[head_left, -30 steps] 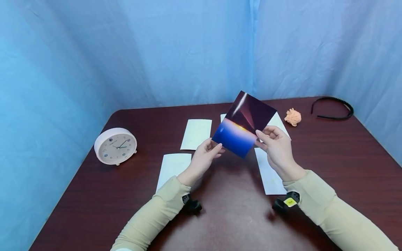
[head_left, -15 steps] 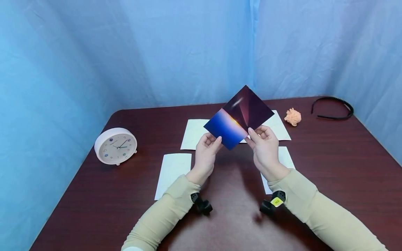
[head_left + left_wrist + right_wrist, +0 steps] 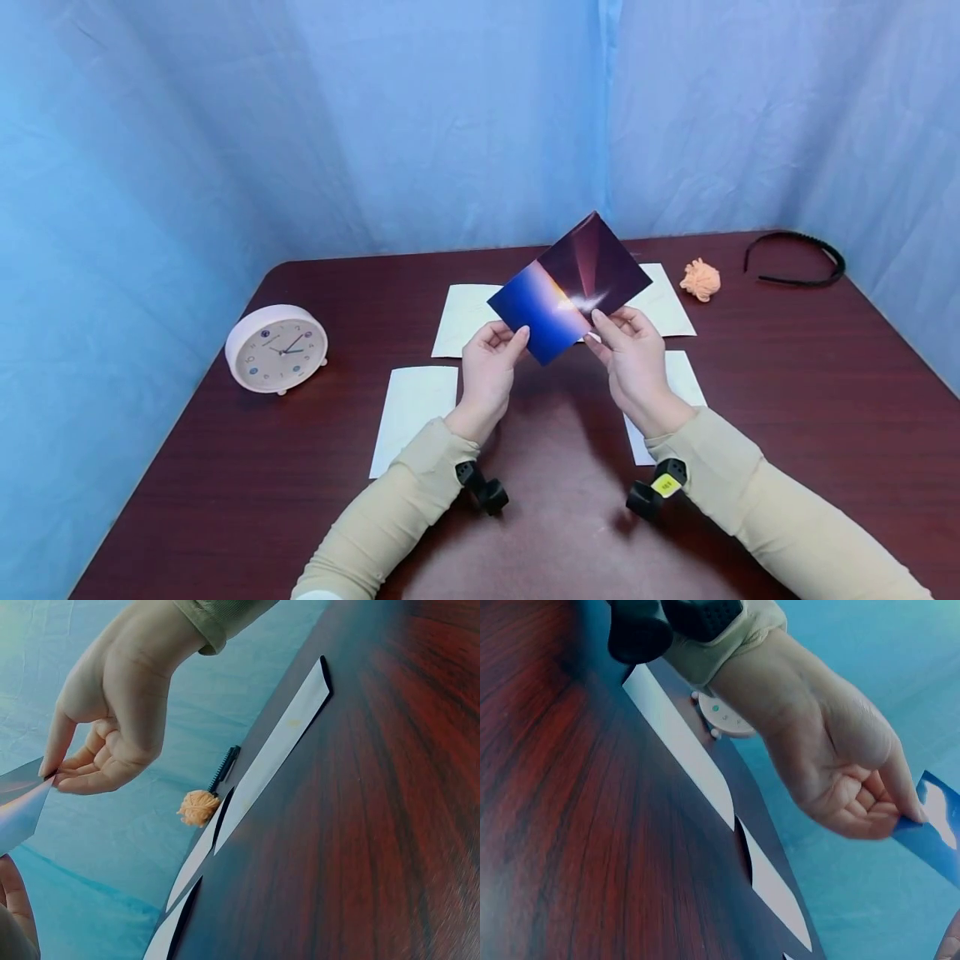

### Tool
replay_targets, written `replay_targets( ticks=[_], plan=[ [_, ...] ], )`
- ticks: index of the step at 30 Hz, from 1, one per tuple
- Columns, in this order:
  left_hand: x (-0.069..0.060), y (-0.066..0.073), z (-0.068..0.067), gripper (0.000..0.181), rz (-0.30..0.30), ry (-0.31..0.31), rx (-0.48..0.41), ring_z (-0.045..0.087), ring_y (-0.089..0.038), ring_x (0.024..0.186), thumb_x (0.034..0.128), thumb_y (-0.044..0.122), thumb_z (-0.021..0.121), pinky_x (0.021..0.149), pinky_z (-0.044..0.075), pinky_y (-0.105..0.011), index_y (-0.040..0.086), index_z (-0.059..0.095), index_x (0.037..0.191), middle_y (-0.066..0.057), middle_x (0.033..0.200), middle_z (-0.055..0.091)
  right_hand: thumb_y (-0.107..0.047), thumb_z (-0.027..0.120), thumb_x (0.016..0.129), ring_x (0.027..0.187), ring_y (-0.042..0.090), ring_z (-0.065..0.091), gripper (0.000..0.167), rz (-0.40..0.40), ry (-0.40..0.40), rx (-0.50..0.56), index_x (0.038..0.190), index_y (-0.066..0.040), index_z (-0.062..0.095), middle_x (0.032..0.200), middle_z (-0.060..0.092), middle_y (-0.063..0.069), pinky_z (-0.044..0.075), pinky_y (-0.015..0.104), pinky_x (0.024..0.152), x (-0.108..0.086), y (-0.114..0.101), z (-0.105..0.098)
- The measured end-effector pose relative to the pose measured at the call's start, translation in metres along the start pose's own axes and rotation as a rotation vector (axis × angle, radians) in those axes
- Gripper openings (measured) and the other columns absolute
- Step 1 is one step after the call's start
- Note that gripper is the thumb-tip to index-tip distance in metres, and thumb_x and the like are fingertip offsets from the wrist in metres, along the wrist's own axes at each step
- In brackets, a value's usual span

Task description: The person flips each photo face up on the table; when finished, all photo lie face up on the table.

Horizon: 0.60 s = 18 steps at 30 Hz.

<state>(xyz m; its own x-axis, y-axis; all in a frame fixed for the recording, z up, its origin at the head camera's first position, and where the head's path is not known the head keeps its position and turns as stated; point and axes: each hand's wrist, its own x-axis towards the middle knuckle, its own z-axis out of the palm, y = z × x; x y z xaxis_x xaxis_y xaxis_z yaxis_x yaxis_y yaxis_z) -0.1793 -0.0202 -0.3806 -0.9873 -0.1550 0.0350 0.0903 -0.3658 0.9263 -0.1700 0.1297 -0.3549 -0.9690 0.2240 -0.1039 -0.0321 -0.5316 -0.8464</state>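
Observation:
A glossy photo card (image 3: 570, 287), blue at one end and dark purple at the other, is held tilted above the table. My left hand (image 3: 489, 371) pinches its lower left edge between thumb and fingers. On the lower right edge, the thumb and fingers of my right hand (image 3: 636, 362) grip the card. The left wrist view shows the right hand (image 3: 112, 705) at the card's corner, with the other fingers curled. In the right wrist view, the left hand (image 3: 840, 765) pinches the blue end.
Several white sheets lie on the dark wood table (image 3: 555, 533), including a near left sheet (image 3: 415, 417) and a far right sheet (image 3: 663, 300). A round clock (image 3: 277, 350) stands at left. An orange yarn-like bundle (image 3: 701, 280) and a black headband (image 3: 798, 258) lie at right.
Over the second, both hands have drawn closer together and the card has turned anticlockwise, shifting slightly left. In the last half second it has tilted slightly, moving the glare down towards the right thumb.

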Motion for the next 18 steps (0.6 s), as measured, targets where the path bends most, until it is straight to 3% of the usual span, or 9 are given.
replay_targets(
  ticks=[6, 11, 15, 18],
  plan=[
    [0.003, 0.002, -0.004, 0.012, 0.027, 0.0, 0.029, 0.053, -0.006, 0.062, 0.0841, -0.007, 0.064, 0.064, 0.054, -0.023, 0.003, 0.058, 0.081, 0.003, 0.07, 0.054, -0.004, 0.055, 0.093, 0.068, 0.006, 0.059, 0.01, 0.03, -0.036, 0.01, 0.093, -0.013, 0.051, 0.075, 0.061, -0.005, 0.053, 0.016, 0.07, 0.003, -0.007, -0.004],
    [0.006, 0.006, -0.007, 0.013, 0.067, -0.006, 0.077, 0.052, -0.005, 0.061, 0.0831, -0.007, 0.065, 0.06, 0.051, -0.019, 0.002, 0.057, 0.079, 0.004, 0.07, 0.053, -0.004, 0.057, 0.092, 0.072, 0.007, 0.062, 0.014, 0.038, -0.049, 0.068, 0.099, -0.011, 0.046, 0.081, 0.063, -0.003, 0.053, 0.018, 0.073, 0.009, -0.017, -0.01],
    [0.008, 0.013, -0.016, 0.008, 0.075, -0.046, 0.239, 0.056, -0.007, 0.063, 0.0834, -0.001, 0.068, 0.066, 0.054, -0.026, -0.003, 0.06, 0.085, 0.002, 0.073, 0.057, -0.003, 0.062, 0.089, 0.074, 0.01, 0.064, 0.018, 0.043, -0.076, 0.193, 0.099, -0.009, 0.047, 0.084, 0.066, 0.001, 0.053, 0.02, 0.071, 0.016, -0.028, -0.021],
    [0.011, 0.019, -0.026, 0.013, 0.072, -0.092, 0.377, 0.06, -0.015, 0.066, 0.0837, 0.005, 0.07, 0.068, 0.056, -0.038, -0.004, 0.063, 0.091, -0.001, 0.076, 0.061, -0.003, 0.065, 0.087, 0.077, 0.011, 0.061, 0.023, 0.017, -0.081, 0.204, 0.102, -0.009, 0.048, 0.089, 0.063, 0.001, 0.052, 0.021, 0.071, 0.02, -0.036, -0.028]
  ],
)
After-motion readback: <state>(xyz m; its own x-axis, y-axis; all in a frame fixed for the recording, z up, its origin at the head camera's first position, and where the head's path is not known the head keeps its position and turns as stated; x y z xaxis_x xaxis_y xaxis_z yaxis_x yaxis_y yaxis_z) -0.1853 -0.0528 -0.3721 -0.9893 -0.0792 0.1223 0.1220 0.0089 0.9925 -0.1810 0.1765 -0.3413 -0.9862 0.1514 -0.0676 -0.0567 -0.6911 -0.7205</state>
